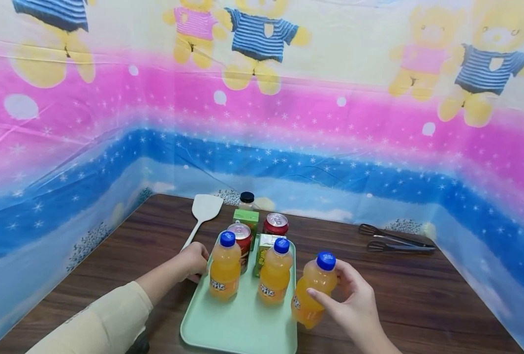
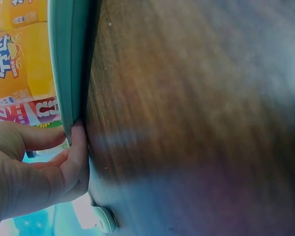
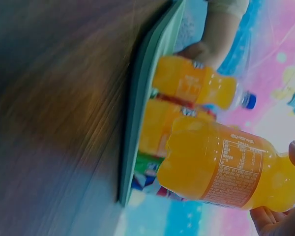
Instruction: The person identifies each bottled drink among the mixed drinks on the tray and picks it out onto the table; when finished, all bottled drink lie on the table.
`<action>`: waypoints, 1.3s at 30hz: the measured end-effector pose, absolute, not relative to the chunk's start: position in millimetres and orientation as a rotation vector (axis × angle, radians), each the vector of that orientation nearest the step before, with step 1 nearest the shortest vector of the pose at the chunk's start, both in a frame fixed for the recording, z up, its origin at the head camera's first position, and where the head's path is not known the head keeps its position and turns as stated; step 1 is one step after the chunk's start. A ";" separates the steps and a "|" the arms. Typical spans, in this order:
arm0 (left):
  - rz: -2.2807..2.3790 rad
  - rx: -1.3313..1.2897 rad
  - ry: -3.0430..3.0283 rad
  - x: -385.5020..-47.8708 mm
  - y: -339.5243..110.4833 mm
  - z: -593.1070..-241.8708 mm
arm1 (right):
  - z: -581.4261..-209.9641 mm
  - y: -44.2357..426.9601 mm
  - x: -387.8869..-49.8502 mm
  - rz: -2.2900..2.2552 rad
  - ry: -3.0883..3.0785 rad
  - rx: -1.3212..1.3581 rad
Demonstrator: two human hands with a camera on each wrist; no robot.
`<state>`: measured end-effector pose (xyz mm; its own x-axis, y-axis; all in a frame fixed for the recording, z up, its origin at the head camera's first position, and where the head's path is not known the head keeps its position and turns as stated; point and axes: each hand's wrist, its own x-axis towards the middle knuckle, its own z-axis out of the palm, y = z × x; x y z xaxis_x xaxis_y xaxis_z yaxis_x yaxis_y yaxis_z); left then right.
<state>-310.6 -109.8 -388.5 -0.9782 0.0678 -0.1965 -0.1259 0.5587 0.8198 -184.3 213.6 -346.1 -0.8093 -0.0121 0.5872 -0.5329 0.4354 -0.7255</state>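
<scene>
My right hand [image 1: 354, 305] grips an orange drink bottle [image 1: 315, 290] with a blue cap by its upper part, tilted at the right edge of the green tray [image 1: 244, 329]. The right wrist view shows that bottle [image 3: 226, 164] raised beside the tray's rim [image 3: 132, 123]. On the tray stand two more orange bottles [image 1: 225, 270] [image 1: 276, 275], a red can [image 1: 240, 236] and a juice carton [image 1: 262, 250]. My left hand [image 1: 194, 260] pinches the tray's left rim; in the left wrist view, thumb and fingers of the hand [image 2: 44, 167] hold the rim [image 2: 69, 59].
A white spatula [image 1: 205, 209] lies at the back left of the wooden table [image 1: 354, 250]. Behind the tray are a green carton [image 1: 246, 216], another red can [image 1: 276, 223] and a black-capped bottle [image 1: 246, 199]. Black-headed utensils [image 1: 394, 241] lie at the back right. Patterned cloth surrounds the table.
</scene>
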 end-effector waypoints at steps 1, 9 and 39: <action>1.381 -0.048 2.589 -310.6 -110.1 -388.5 | -346.9 215.8 -186.8 1.348 -2.185 0.444; 1.385 -0.064 2.583 -311.1 -109.6 -387.1 | -353.1 232.0 -212.0 1.239 -2.154 0.428; 1.375 -0.060 2.575 -311.5 -110.3 -386.9 | -369.4 244.8 -314.0 1.122 -2.239 0.229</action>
<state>-311.5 -110.3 -386.9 -0.9747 0.0680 -0.2131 -0.1394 0.5608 0.8162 -314.0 244.8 -369.4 -0.7950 0.1153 0.5956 -0.4082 0.6245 -0.6658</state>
